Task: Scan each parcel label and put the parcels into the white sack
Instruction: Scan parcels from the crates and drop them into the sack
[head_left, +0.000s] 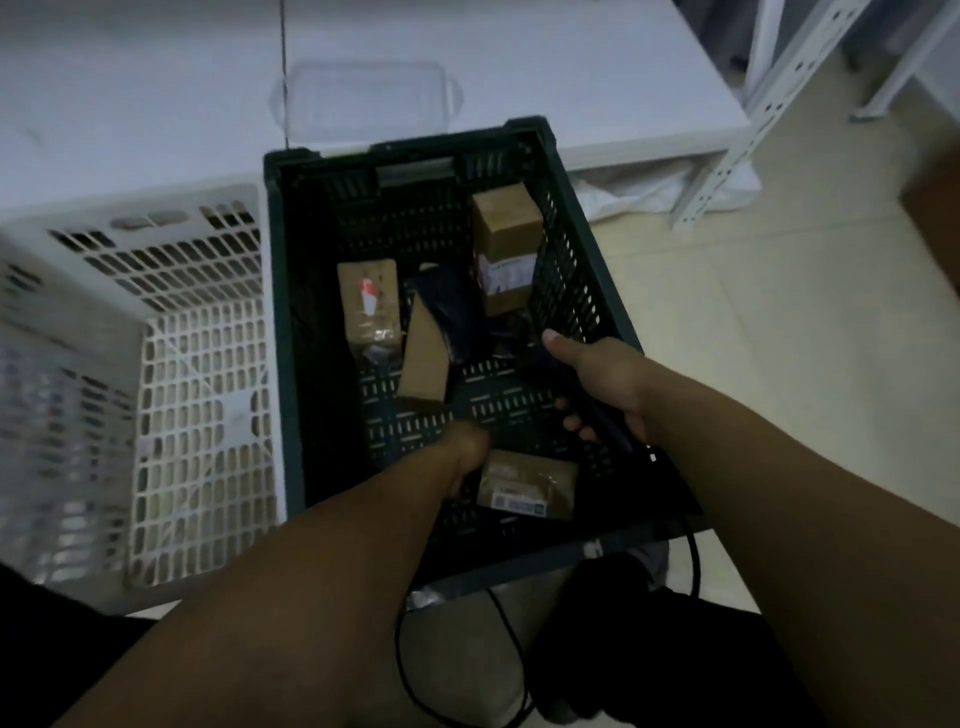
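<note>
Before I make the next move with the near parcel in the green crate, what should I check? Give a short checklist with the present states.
1. Grip on scanner by right hand: ok.
2. Grip on near parcel by left hand: cannot tell, fingers hidden.
3. The label on it faces up: ok.
4. Aim of scanner at label: cannot tell, its head is too dark.
5. Destination ready: cannot tell; only white material shows under the table edge.

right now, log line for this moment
left hand: at near parcel in green crate, grip unclear | right hand: holds scanner
</note>
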